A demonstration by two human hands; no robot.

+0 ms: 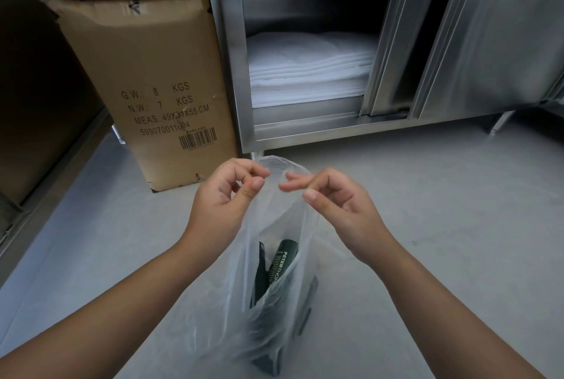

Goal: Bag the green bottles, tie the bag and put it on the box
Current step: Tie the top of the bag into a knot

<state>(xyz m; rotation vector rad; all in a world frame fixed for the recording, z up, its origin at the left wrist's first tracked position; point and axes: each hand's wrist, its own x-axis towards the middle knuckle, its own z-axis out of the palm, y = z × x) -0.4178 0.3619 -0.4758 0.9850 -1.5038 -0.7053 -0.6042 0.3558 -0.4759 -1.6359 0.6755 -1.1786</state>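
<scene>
2 hands hold the mouth of a clear plastic bag (pixel 219 311) up in the lower centre of the frame. The left hand (pixel 225 195) pinches the left side of the rim between its thumb and curled forefinger. The right hand (pixel 338 210) has its fingers curled over the right side, with the thumb pressed onto the film. The 2 grips sit close together, so the rim is drawn into a narrow neck, which is probably the gathering that comes before a knot.

At least 2 green bottles (pixel 282 262) stand tilted inside the bag, low down where their weight pulls the film taut below the hands. 1 shows white lettering on its side. The bag's bottom appears to rest on the grey floor (pixel 427 226), though the film blurs this.

Bagging looks done, while tying is not yet done. The cardboard box (pixel 146 73) stands upright at upper left, its crumpled top well apart from the bag. Right of the box, a stainless steel cabinet (pixel 488 42) stands open, with folded white cloths (pixel 308 73) stacked on its shelf.
</scene>
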